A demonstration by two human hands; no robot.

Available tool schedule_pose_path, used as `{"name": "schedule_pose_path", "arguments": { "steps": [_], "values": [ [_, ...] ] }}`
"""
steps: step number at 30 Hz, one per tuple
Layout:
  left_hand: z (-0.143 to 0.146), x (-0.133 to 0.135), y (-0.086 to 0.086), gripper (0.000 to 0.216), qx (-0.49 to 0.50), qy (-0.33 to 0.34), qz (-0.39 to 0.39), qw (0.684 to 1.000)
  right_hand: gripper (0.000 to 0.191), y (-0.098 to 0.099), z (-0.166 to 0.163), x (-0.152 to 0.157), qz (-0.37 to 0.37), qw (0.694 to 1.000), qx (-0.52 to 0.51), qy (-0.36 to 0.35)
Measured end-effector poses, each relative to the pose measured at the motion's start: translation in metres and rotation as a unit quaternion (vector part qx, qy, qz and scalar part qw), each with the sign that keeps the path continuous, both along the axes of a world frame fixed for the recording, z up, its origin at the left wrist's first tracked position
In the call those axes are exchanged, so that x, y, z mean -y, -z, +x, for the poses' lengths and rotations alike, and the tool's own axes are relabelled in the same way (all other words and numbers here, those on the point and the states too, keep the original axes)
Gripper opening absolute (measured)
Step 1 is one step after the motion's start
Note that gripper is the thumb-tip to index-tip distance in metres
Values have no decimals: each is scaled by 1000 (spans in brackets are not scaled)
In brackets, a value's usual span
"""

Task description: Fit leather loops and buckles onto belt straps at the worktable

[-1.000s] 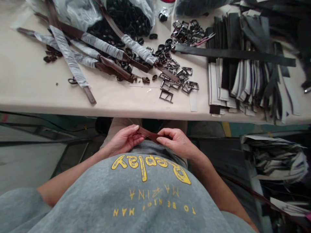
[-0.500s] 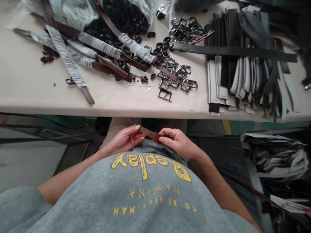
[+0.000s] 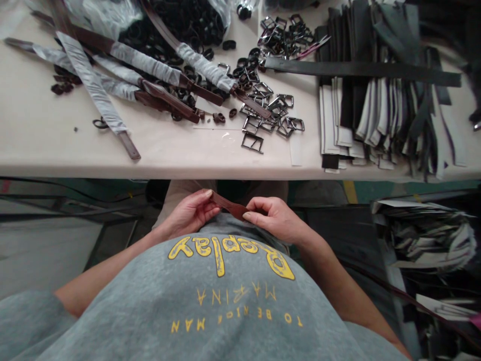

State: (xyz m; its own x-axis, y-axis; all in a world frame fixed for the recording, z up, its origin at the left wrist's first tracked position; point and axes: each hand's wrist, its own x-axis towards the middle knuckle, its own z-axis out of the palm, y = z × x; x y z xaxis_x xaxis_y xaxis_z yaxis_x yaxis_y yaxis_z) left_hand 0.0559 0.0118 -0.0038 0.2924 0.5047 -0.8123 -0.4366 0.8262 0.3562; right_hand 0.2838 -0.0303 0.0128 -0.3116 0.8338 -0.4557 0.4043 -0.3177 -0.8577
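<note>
Head camera view, looking down, takes in a broad table with an off-white cover (image 3: 195, 160) and, below its edge, the person's grey T-shirt with yellow lettering (image 3: 143, 306). On the table's right side stands a dense row of black and white flat strips (image 3: 347, 120), and at the far left-centre a clear plastic bag (image 3: 108, 20) lies beside heaped black loops (image 3: 190, 32). Several dark-brown straps sleeved in pale wrapping (image 3: 90, 80) lie across the left half, and one long black flat strip (image 3: 361, 70) rests crosswise over the row. Between table edge and shirt, the left hand (image 3: 192, 213) and the right hand (image 3: 276, 219) grasp a flat reddish-brown leather-like strip (image 3: 230, 205), each pinching it between thumb and fingers. Its long axis runs mainly sideways on a slant: the left end points toward the table, the right end back toward the body. The fingers partly cover both ends, so their shape cannot be told. Smallest are dark metal rectangular buckles (image 3: 252, 143) near the table's front edge, and little brown loops (image 3: 219, 118) beside them.
</note>
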Motion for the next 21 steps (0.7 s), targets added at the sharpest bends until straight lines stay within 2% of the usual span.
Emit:
{"name": "schedule_pose_path", "arguments": {
  "steps": [2,5,7,11,15,21],
  "values": [
    [-2,4,1,9,-20,19,93,995,14,-1,0,2,58,998,30,2],
    [0,7,-4,20,-52,108,210,970,11,-5,-6,3,147,987,68,13],
    [3,6,-13,19,-75,162,281,943,9,-8,-12,3,209,975,75,1],
    [7,0,-28,25,-145,205,398,883,11,-6,-19,3,331,940,80,-23],
    [-4,0,-26,34,-159,239,416,863,15,0,-16,6,411,903,126,-9],
    [-25,0,-16,41,-99,266,322,903,14,6,-12,11,421,893,155,29]
  ]
}}
